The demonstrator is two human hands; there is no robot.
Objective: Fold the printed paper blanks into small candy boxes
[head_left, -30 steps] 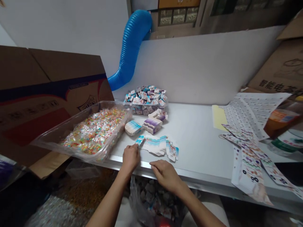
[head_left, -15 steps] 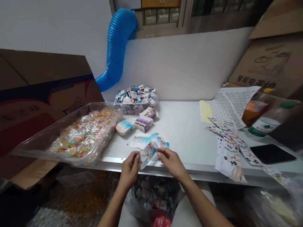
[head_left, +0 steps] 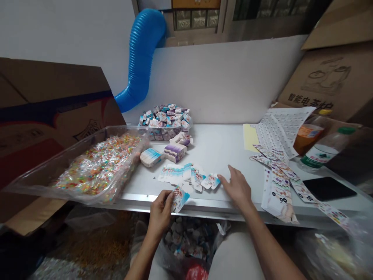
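Near the table's front edge, my left hand (head_left: 162, 210) pinches a small flat blue-and-white printed carton (head_left: 180, 199) between thumb and fingers. My right hand (head_left: 238, 188) is over the white table (head_left: 220, 147), fingers apart, one fingertip at the edge of a loose flat carton (head_left: 211, 181). Beside that lies an overlapping row of similar blue-and-white cartons (head_left: 175, 173). Behind the row are a blue-and-white stack (head_left: 150, 157) and a purple-and-white stack (head_left: 175, 151). A clear tub (head_left: 167, 134) heaped with small folded boxes stands at the back.
A clear tray (head_left: 116, 190) of colourful wrapped pieces sits left, by a cardboard box (head_left: 58, 93). Right are printed strips (head_left: 281, 194), paper sheets (head_left: 279, 128), bottles (head_left: 320, 155) and a black phone-like slab (head_left: 329, 188). A bag of small boxes (head_left: 189, 237) hangs below the table edge.
My right hand has moved right, away from the carton in my left hand, and its fingers have spread. Loose cartons now show at the right end of the row. My left hand keeps its pinch.
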